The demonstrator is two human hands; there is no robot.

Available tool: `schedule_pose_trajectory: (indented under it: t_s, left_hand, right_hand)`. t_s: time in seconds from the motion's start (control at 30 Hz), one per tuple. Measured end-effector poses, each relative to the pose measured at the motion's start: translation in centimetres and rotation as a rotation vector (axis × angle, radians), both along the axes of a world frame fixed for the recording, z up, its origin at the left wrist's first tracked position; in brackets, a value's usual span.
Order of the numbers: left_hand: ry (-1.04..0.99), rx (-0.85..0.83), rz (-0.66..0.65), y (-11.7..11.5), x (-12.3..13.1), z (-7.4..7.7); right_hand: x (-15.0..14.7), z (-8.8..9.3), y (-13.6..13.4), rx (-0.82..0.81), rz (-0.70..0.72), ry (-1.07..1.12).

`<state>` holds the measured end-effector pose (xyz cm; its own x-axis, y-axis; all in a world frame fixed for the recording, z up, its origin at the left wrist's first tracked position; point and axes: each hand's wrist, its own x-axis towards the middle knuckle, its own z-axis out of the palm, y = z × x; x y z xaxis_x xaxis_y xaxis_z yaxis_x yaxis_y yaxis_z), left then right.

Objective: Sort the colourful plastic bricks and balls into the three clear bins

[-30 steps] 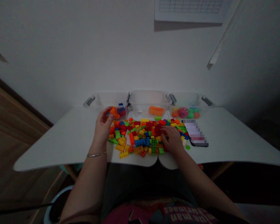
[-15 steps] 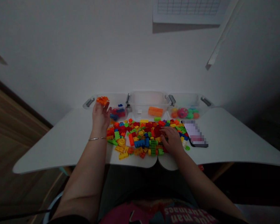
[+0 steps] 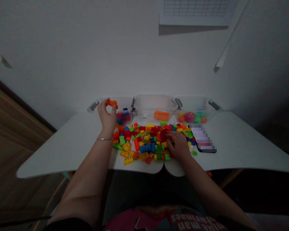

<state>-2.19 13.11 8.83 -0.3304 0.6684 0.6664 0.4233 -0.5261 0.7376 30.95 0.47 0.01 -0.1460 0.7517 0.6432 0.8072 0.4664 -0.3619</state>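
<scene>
My left hand (image 3: 107, 117) is raised above the left clear bin (image 3: 104, 102), pinching an orange toy piece (image 3: 112, 103) between thumb and fingers. The piece's exact kind is too blurred to make out. Below lies a spread of mixed toy bricks (image 3: 145, 148) in red, blue, green, yellow and orange. On the right side of this pile rests my right hand (image 3: 179, 144), fingers apart and loosely bent over dark red bricks, with nothing visible held. Its fingertips partly cover the bricks beneath. Blue and red pieces show inside the left bin.
The middle clear bin (image 3: 155, 102) holds an orange block (image 3: 161, 115). Colourful balls (image 3: 189, 116) lie in the right clear bin (image 3: 191, 102). A phone (image 3: 203, 138) lies right of the pile on the white table (image 3: 240, 144). A wall stands close behind the bins.
My left hand has turned over the left bin, bringing the orange piece slightly right, with thumb and fingers now plainly around it. My right hand stays on the pile. The view has shifted slightly.
</scene>
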Motion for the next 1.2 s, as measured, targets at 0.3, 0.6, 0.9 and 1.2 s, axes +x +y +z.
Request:
schedule_pose_trajectory:
  t_s: [0.3,0.6,0.9,1.2]
  left_hand:
    - [0.351,-0.193,0.294,1.2,0.3,-0.8]
    - [0.662,-0.208,-0.013,-6.0,1.4,-2.8]
    - [1.108,-0.283,-0.471,-13.4,2.2,-5.4]
    - [1.191,-0.205,-0.311,-12.8,2.4,-6.1]
  right_hand:
    - [0.1,-0.1,0.0,-0.004,0.006,-0.004]
    - [-0.2,0.1,-0.1,-0.015,-0.001,0.001]
    - [-0.6,0.8,-0.9,0.035,-0.005,-0.003]
    - [-4.4,2.5,-4.1,-0.007,0.265,-0.156]
